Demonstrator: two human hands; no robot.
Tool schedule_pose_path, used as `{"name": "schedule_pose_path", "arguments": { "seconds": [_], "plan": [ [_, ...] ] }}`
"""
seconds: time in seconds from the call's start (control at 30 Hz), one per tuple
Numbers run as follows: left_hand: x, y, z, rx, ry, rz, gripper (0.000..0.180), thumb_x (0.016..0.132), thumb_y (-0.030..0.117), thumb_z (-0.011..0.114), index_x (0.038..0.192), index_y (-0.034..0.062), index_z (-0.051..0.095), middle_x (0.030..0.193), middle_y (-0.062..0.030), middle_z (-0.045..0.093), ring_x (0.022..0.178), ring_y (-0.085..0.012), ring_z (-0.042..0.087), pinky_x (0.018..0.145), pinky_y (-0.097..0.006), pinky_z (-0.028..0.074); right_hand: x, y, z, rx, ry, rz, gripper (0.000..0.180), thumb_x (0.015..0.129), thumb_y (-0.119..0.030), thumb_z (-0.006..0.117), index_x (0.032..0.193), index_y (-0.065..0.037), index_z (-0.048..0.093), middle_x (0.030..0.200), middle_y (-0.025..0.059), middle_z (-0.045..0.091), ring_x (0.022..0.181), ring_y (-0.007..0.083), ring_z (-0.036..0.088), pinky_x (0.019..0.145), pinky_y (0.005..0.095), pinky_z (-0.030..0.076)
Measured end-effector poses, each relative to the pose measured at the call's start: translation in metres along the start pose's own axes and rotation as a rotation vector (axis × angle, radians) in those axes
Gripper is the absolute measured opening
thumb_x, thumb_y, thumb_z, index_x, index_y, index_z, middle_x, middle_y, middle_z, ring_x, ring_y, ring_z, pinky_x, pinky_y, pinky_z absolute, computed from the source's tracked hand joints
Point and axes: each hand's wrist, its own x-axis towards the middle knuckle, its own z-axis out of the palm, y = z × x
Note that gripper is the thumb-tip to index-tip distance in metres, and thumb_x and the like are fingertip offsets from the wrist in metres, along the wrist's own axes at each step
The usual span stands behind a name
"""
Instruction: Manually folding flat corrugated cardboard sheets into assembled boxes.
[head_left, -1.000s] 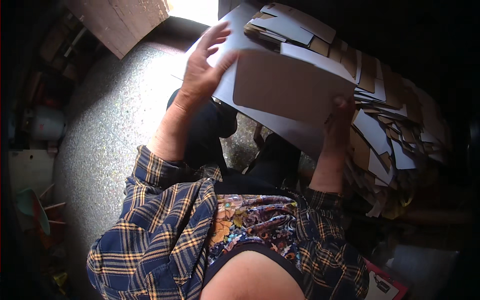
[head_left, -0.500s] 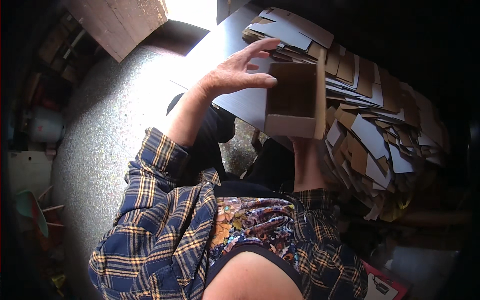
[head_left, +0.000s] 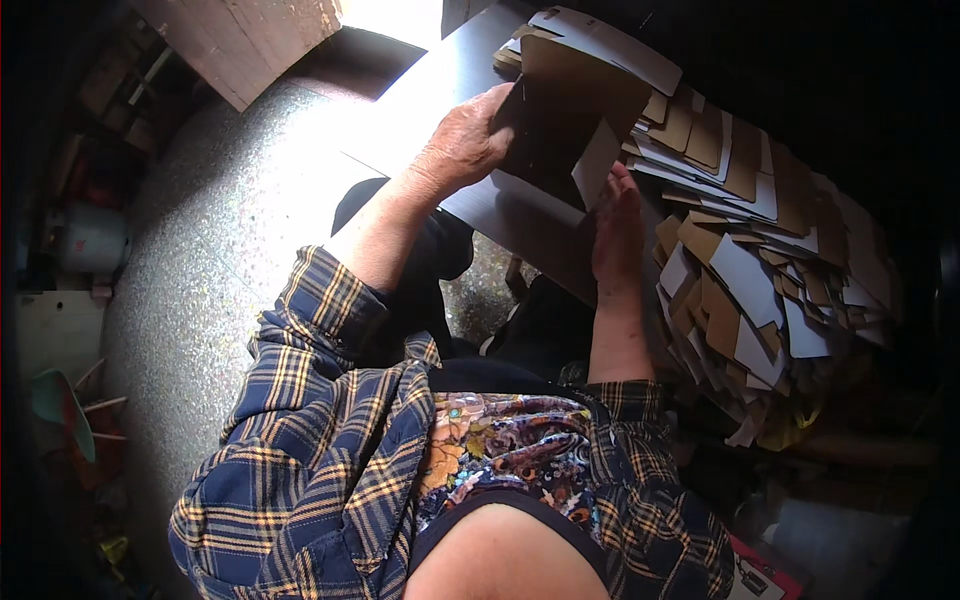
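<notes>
A small cardboard box [head_left: 575,90], brown inside and pale outside, is held up over the table with its flaps standing up. My left hand [head_left: 468,138] grips its left side, with several fingertips hidden inside or behind the cardboard. On the right, my right hand [head_left: 618,230] holds the box by its near right corner, the fingertips against a pale side flap [head_left: 597,165]. The underside of the box is out of sight.
A grey metal table [head_left: 545,225] lies under the box. Large stacks of flat die-cut cardboard blanks [head_left: 745,270], white and brown, fan out to the right. A wooden panel [head_left: 240,45] stands at the far left, beside the speckled floor [head_left: 190,330].
The box has turned and tipped, so its flaps now stand up farther away. My left hand has closed on its left side; my right hand has come into view at its right.
</notes>
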Motion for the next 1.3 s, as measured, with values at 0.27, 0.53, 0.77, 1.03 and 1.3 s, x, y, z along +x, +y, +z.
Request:
{"name": "schedule_pose_path", "arguments": {
  "seconds": [0.27,0.53,0.77,1.03,1.3],
  "plan": [
    [-0.007,0.004,0.014,0.214,-0.226,-0.134,0.073,0.072,-0.005,0.049,0.142,0.0073,0.03,0.132,-0.0243,0.047,0.123,-0.0391,0.047,0.103,-0.04,0.038,0.003,-0.001,0.003,-0.563,-0.261,-0.623,0.103,0.076,-0.067,0.062,0.147,-0.009,0.016,0.14,0.0127,0.033,0.128,0.0238,0.036,0.103,0.0395,0.034],
    [-0.002,0.004,0.013,0.01,-0.344,-0.144,0.086,0.065,0.003,0.056,0.144,0.007,0.025,0.144,-0.02,0.036,0.134,-0.0336,0.035,0.111,-0.037,0.028,-0.005,0.008,0.005,-0.602,-0.25,-0.559,0.125,0.061,-0.068,0.074,0.147,-0.011,0.004,0.138,0.016,0.034,0.127,0.0284,0.037,0.104,0.0423,0.033],
    [0.004,0.022,0.006,-0.12,-0.335,-0.165,0.074,0.074,0.02,0.058,0.141,0.0023,0.03,0.135,-0.0221,0.043,0.13,-0.0337,0.039,0.11,-0.04,0.029,0.002,0.002,-0.001,-0.654,-0.08,-0.579,0.122,0.061,-0.065,0.076,0.147,-0.007,0.011,0.137,0.0185,0.037,0.126,0.0277,0.04,0.105,0.0388,0.033],
    [0.003,-0.011,0.031,0.098,-0.276,0.12,0.049,0.092,0.022,0.043,0.134,-0.0002,0.034,0.13,-0.0243,0.041,0.121,-0.0409,0.04,0.103,-0.044,0.036,0.015,0.011,-0.013,-0.769,-0.098,-0.506,0.106,0.07,-0.048,0.073,0.145,0.002,0.018,0.143,0.022,0.033,0.133,0.0307,0.034,0.107,0.0369,0.031],
    [0.007,-0.001,0.029,0.153,-0.5,-0.16,0.058,0.097,0.038,0.04,0.142,0.0023,0.028,0.141,-0.0247,0.035,0.133,-0.0362,0.034,0.109,-0.038,0.03,0.025,0.014,-0.025,-0.736,-0.249,-0.446,0.104,0.074,-0.061,0.068,0.144,0.001,0.023,0.142,0.0217,0.034,0.131,0.0283,0.036,0.107,0.0353,0.03]
  ]
}}
